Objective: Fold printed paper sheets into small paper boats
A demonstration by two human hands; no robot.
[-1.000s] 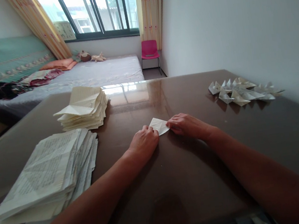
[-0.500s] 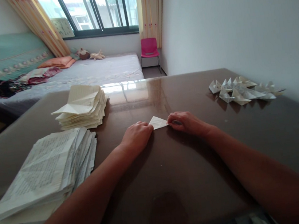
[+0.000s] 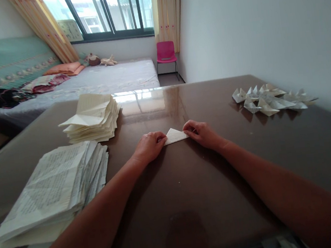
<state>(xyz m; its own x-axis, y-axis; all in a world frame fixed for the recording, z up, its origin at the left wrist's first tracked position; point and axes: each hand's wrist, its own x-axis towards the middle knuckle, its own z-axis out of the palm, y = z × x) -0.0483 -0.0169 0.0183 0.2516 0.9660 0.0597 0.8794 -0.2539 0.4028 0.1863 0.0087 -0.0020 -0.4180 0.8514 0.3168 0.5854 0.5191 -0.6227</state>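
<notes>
A small white piece of folded paper [image 3: 174,136], its top coming to a point, is at the middle of the brown glossy table [image 3: 182,203]. My left hand [image 3: 151,145] pinches its left corner between thumb and fingers. On the other side, my right hand [image 3: 198,132] grips the right corner in the same way. Both hands are closed, with the paper stretched between them. Its underside is hidden from me.
To the left lie a stack of printed sheets [image 3: 48,184] and, behind it, a stack of cream paper [image 3: 91,117]. Several folded paper boats [image 3: 268,102] stand at the right near the wall. Beyond the table are a bed [image 3: 125,74] and a pink chair [image 3: 165,52].
My right hand has shifted slightly up and its fingers now pinch the paper's corner. My left hand has moved slightly left, and more of the paper's lower edge shows.
</notes>
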